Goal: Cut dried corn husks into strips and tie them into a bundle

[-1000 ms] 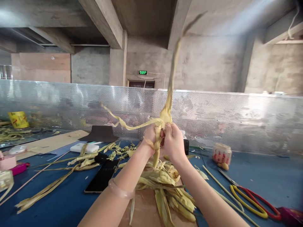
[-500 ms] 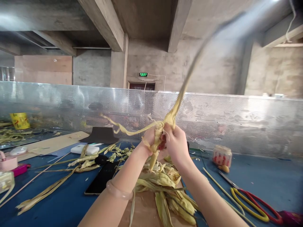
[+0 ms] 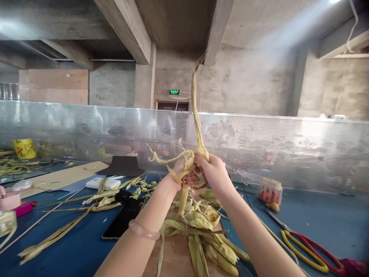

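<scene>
Both my hands are up at center, gripping one husk bundle point(image 3: 188, 163). My left hand point(image 3: 179, 174) is closed round its lower twist; my right hand point(image 3: 211, 171) pinches the base of the long strip point(image 3: 196, 111) rising to 12 o'clock. Looks like mid-twist/wrap. Next move prob needs steady tension w/o snapping the strip. Loose husks point(image 3: 201, 231) lie at 6. Small jar point(image 3: 270, 191) at 3, contents unclear; yellow tub point(image 3: 24, 148) at 9.
</scene>
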Demonstrator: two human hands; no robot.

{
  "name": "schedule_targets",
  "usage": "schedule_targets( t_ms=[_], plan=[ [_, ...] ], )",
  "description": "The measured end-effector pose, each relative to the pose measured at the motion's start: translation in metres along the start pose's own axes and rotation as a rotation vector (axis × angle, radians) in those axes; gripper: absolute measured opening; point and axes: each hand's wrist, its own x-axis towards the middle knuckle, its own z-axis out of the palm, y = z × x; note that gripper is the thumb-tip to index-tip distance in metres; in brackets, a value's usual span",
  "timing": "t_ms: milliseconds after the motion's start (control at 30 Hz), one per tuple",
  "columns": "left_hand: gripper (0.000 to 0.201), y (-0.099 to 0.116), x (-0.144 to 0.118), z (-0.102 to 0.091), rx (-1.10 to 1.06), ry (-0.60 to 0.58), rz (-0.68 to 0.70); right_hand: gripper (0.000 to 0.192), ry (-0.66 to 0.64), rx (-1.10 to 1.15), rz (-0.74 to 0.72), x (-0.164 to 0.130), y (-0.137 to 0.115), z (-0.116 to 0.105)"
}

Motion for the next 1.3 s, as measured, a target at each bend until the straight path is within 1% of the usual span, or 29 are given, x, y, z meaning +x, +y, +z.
schedule_targets(
  t_ms=[33,133,200,267,433,500,567,667,700,767,833,867,933,1033,1133,1200,1300],
  plan=[
    [0.056,-0.001,0.0,0.0,-0.009,-0.012,-0.019,0.029,-0.009,0.036,0.028,-0.001,0.0,0.0],
    [0.056,-0.002,-0.001,-0.001,-0.006,-0.071,-0.053,0.019,-0.012,0.204,0.178,0.0,0.001,0.001],
    [0.055,-0.001,-0.001,-0.004,0.022,-0.104,-0.056,0.019,0.014,0.27,0.233,0.002,0.003,0.0],
    [0.053,0.001,-0.003,-0.008,0.05,-0.142,-0.075,0.026,0.028,0.318,0.238,0.004,0.005,0.0],
    [0.048,0.011,-0.012,-0.015,0.077,-0.238,-0.095,0.029,-0.103,0.447,0.267,0.005,0.007,0.003],
    [0.05,0.014,-0.015,-0.014,0.09,-0.272,-0.1,0.03,-0.122,0.47,0.283,0.007,0.006,0.002],
    [0.05,0.015,-0.016,-0.011,0.109,-0.308,-0.117,0.028,-0.086,0.491,0.261,0.012,0.004,-0.004],
    [0.047,0.015,-0.017,-0.003,0.078,-0.346,-0.121,0.02,-0.005,0.518,0.183,0.022,-0.002,-0.023],
    [0.047,0.015,-0.017,-0.001,0.054,-0.345,-0.106,0.018,-0.023,0.509,0.186,0.025,-0.005,-0.03],
    [0.046,0.017,-0.017,0.0,0.005,-0.322,-0.062,0.017,-0.113,0.462,0.21,0.028,-0.013,-0.044],
    [0.046,0.021,-0.018,-0.004,-0.034,-0.28,-0.01,0.023,-0.144,0.445,0.172,0.027,-0.021,-0.055],
    [0.046,0.024,-0.019,-0.007,-0.054,-0.259,0.019,0.026,-0.135,0.458,0.144,0.026,-0.026,-0.059],
    [0.049,0.03,-0.021,-0.015,-0.091,-0.234,0.065,0.031,-0.105,0.519,0.113,0.024,-0.033,-0.066],
    [0.052,0.037,-0.023,-0.025,-0.126,-0.205,0.088,0.034,-0.046,0.593,0.101,0.026,-0.036,-0.078],
    [0.053,0.041,-0.021,-0.032,-0.131,-0.147,0.086,0.037,0.029,0.573,0.099,0.034,-0.028,-0.096],
    [0.054,0.042,-0.019,-0.035,-0.146,-0.112,0.099,0.039,0.095,0.539,0.095,0.041,-0.019,-0.112],
    [0.055,0.046,-0.019,-0.041,-0.189,-0.053,0.161,0.04,0.201,0.44,0.015,0.048,-0.008,-0.141]
  ],
)
